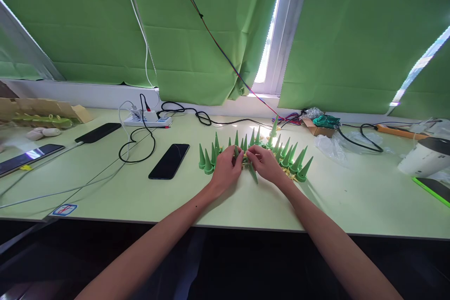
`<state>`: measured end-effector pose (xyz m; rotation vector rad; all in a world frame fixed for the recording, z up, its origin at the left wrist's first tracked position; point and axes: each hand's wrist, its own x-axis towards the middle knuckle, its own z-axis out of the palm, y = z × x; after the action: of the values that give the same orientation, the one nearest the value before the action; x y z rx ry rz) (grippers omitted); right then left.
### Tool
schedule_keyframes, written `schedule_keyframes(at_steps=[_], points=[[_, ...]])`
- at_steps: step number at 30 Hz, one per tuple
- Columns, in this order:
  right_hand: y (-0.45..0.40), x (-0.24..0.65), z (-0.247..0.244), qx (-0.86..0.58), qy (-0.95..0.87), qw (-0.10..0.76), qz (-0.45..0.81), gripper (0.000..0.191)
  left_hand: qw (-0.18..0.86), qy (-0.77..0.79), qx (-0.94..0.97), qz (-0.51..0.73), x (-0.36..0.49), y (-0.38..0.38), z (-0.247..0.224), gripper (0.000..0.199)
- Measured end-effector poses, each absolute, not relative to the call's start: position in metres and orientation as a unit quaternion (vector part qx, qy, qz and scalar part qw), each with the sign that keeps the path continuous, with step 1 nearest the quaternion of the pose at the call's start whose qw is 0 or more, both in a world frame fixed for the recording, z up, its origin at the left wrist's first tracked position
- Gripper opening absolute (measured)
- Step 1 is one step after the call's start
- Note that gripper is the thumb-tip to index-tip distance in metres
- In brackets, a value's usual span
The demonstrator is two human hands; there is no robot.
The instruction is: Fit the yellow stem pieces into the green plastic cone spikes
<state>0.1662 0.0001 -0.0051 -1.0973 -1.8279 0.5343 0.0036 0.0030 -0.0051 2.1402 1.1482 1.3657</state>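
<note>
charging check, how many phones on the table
4, apparently: glossy phone far left; dark phone beyond it; black phone left of centre; green-edged phone far right. More may be hidden.

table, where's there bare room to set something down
One bare patch lies right of the green cones, toward the white cup. Another lies between the phone nearest the cones and the near table edge. Crowded: around the left hand and right hand, among the cones, and at the back, by the power strip and black cable.
</note>
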Motion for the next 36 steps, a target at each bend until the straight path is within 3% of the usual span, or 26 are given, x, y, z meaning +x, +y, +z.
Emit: schedule_keyframes(at_steps=[17, 24, 36], points=[[0.003, 0.167, -0.0064, -0.485, -0.754, 0.423, 0.134, 0.046, 0.175, 0.392, 0.77, 0.472, 0.0049, 0.0005, -0.0033, 0.022], [0.0005, 0.1667, -0.0056, -0.441, -0.741, 0.457, 0.218, 0.027, 0.159, 0.406, 0.752, 0.494, 0.0049, 0.0027, -0.005, 0.022], [-0.0002, 0.1668, -0.005, -0.448, -0.742, 0.443, 0.232, 0.021, 0.163, 0.41, 0.759, 0.479, 0.0041, 0.0016, -0.0042, 0.023]])
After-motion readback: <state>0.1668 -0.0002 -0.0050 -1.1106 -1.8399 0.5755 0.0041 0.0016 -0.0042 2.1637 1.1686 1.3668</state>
